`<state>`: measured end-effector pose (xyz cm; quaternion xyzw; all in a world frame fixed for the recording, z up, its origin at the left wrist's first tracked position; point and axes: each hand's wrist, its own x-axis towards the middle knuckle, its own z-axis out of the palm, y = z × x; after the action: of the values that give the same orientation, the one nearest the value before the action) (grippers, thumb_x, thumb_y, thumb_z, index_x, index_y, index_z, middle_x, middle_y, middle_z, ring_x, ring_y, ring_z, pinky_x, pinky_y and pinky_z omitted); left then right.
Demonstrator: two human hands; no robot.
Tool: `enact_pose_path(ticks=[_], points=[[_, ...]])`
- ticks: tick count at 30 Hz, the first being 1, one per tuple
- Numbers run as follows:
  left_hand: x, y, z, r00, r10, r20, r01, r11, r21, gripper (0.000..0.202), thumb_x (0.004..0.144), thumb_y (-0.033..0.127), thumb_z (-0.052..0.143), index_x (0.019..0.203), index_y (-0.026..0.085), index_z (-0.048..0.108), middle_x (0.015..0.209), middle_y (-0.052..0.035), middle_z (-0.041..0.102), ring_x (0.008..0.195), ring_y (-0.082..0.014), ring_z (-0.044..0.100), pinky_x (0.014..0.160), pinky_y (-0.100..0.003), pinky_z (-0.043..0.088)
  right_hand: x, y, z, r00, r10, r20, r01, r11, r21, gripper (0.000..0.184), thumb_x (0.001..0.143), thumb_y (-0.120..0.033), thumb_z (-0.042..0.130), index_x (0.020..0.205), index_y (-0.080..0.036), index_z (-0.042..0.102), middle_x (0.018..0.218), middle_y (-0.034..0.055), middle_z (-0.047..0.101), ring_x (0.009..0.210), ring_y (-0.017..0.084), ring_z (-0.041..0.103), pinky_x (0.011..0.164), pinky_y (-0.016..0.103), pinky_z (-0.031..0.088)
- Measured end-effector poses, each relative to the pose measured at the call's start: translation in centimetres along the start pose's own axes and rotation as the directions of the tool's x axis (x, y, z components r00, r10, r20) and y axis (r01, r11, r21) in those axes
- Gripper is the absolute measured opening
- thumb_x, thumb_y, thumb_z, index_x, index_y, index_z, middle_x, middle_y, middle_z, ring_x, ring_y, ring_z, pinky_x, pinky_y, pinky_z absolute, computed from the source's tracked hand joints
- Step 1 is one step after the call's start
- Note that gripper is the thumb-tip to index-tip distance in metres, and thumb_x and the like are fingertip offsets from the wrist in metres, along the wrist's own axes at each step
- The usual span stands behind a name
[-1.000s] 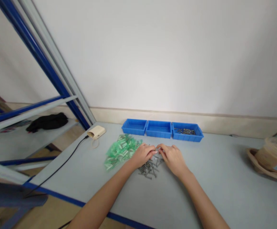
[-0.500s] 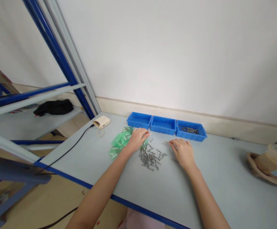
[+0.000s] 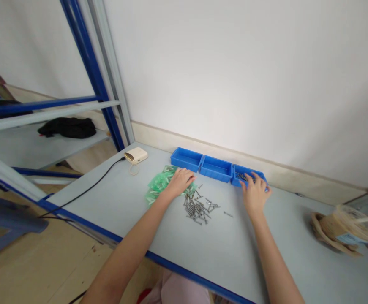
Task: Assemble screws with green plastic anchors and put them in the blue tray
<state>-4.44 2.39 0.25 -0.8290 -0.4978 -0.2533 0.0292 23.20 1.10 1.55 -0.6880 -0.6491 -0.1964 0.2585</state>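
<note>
My left hand rests on a heap of green plastic pieces, fingers bent over them; whether it grips one is hidden. My right hand reaches over the front rim of the right blue bin, which holds several grey screws, with its fingers spread. A loose pile of grey screws lies on the table between my hands. A single screw lies apart to the right of the pile. Two more blue bins, the middle bin and the left bin, stand in the same row.
The grey table has a blue front edge. A beige device with a black cable sits at the back left. A blue and grey metal rack stands to the left. A brown spool in plastic sits at the right.
My hands parted from over the screw pile. The left went to the green pieces; the right moved back and right to the right bin. The view swung left.
</note>
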Motion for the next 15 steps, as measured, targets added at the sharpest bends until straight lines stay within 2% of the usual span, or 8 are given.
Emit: enact_pose_path(ticks=[3,5,7,11,15], points=[[-0.1,0.0,0.0,1.000,0.016,-0.001,-0.016,1.000,0.008,0.024,0.091,0.030,0.038,0.084,0.016,0.056,0.086,-0.0033,0.060,0.087,-0.0175,0.048,0.081,-0.031,0.031,-2.4,-5.2,-0.3,0.971,-0.169,0.169,0.139,0.974,0.177,0.028,0.088,-0.035,0.040,0.095,-0.023,0.064,0.110,0.0086,0.054,0.097,0.024,0.043,0.082,0.040,0.024],[-0.2,0.0,-0.1,1.000,0.017,0.002,-0.017,1.000,0.022,0.023,0.091,0.029,0.038,0.085,0.016,0.056,0.086,-0.0035,0.060,0.087,-0.0178,0.048,0.081,-0.031,0.031,-3.6,-8.2,-0.7,0.967,-0.198,0.161,0.159,0.961,0.224,0.025,0.085,-0.037,0.045,0.099,-0.024,0.062,0.118,0.0090,0.048,0.103,0.025,0.040,0.082,0.039,0.024],[-0.2,0.1,-0.2,1.000,0.015,0.003,-0.015,0.999,0.038,0.024,0.091,0.028,0.037,0.084,0.016,0.056,0.085,-0.0038,0.060,0.087,-0.0180,0.048,0.081,-0.031,0.031,-4.3,-10.2,-1.1,0.950,-0.239,0.203,0.185,0.950,0.252,0.022,0.084,-0.037,0.048,0.097,-0.025,0.062,0.117,0.0078,0.049,0.102,0.025,0.041,0.082,0.039,0.025],[-0.3,0.5,-0.3,0.999,0.044,0.016,-0.044,0.998,0.042,0.023,0.091,0.025,0.036,0.084,0.016,0.056,0.087,-0.0040,0.059,0.088,-0.0181,0.048,0.080,-0.031,0.031,-4.7,-10.8,-0.7,0.902,-0.229,0.366,0.133,0.954,0.269,0.019,0.083,-0.036,0.050,0.087,-0.025,0.065,0.100,0.0060,0.058,0.093,0.024,0.046,0.079,0.038,0.026],[-0.3,1.0,-0.3,0.997,0.067,0.038,-0.069,0.997,0.035,0.021,0.091,0.026,0.038,0.085,0.016,0.055,0.088,-0.0041,0.059,0.090,-0.0190,0.048,0.079,-0.032,0.031,-4.7,-9.7,-0.2,0.904,-0.183,0.385,0.070,0.955,0.290,0.018,0.083,-0.031,0.050,0.078,-0.024,0.066,0.092,0.0042,0.063,0.090,0.022,0.049,0.078,0.036,0.027]])
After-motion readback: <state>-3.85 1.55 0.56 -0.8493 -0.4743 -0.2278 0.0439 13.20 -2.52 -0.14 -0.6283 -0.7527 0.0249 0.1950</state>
